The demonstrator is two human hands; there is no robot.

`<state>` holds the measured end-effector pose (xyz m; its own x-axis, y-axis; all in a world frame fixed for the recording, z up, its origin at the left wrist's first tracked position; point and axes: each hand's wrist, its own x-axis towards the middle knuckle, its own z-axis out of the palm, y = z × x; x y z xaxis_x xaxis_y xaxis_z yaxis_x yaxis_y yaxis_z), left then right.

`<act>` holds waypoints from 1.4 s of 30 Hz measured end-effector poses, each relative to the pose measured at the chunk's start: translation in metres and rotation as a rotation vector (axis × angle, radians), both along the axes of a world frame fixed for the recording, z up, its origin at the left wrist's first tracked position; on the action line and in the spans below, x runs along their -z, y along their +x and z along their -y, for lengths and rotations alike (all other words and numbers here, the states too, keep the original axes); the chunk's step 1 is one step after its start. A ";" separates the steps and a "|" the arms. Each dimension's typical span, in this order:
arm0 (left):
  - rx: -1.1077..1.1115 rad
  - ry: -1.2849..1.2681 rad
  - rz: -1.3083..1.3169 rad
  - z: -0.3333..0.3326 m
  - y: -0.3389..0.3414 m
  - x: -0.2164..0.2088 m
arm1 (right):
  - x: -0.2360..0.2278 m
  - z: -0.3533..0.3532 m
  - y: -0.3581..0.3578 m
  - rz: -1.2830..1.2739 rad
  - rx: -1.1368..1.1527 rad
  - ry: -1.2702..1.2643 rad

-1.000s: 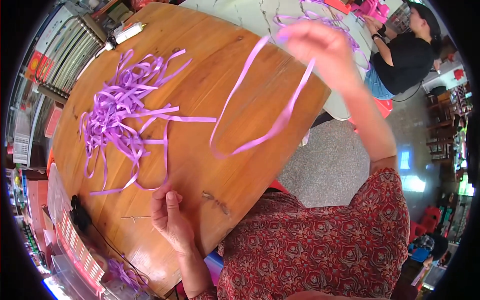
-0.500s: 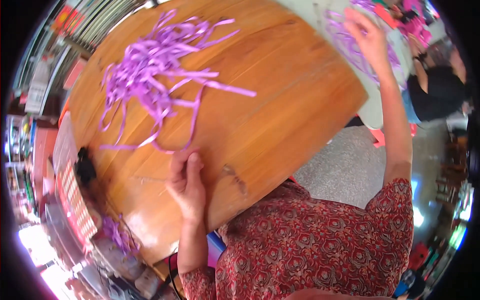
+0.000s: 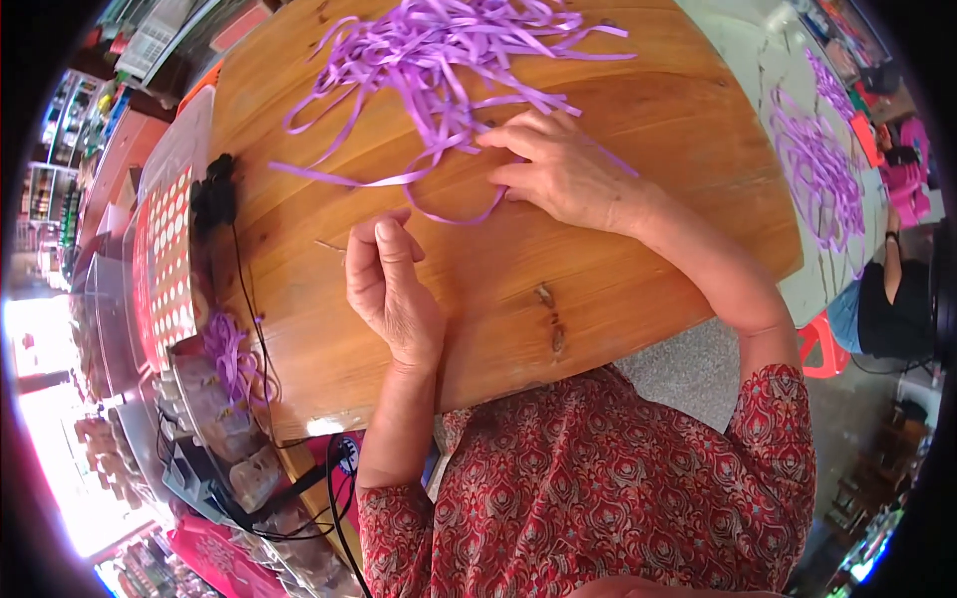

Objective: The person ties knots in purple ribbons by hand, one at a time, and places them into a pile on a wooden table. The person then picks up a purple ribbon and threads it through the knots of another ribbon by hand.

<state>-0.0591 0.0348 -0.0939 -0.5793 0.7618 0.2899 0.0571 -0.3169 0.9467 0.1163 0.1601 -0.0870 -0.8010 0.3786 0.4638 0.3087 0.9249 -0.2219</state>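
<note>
The right hand lies flat on the round wooden table, its fingers pressing a thin purple ribbon strip at the near edge of the far pile of purple ribbon strips. The left hand rests near it, fingers curled, thumb up, holding nothing.

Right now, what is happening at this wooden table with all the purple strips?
A person in a red patterned shirt sits at a round wooden table. The right hand rests on the table at the near edge of a loose pile of purple ribbon strips, fingers on one looping strip. The left hand is lifted, fingers curled, close to that strip's end. More purple strips lie on a second table to the right.
</note>
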 end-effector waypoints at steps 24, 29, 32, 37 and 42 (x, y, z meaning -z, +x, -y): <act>0.187 0.040 -0.697 0.016 0.006 -0.021 | -0.066 0.059 0.091 -0.232 0.102 -0.463; 0.288 -0.005 -0.634 0.014 0.022 -0.032 | -0.051 0.052 0.061 -0.347 0.053 -0.434; 0.293 -0.018 -0.637 0.014 0.034 -0.044 | -0.042 0.061 0.032 -0.349 -0.085 -0.554; 0.242 0.030 -0.683 0.008 0.034 -0.044 | -0.028 0.079 0.029 -0.525 -0.043 -0.930; 0.288 -0.103 -0.847 0.009 0.010 -0.038 | -0.037 0.062 0.048 -0.500 0.042 -0.719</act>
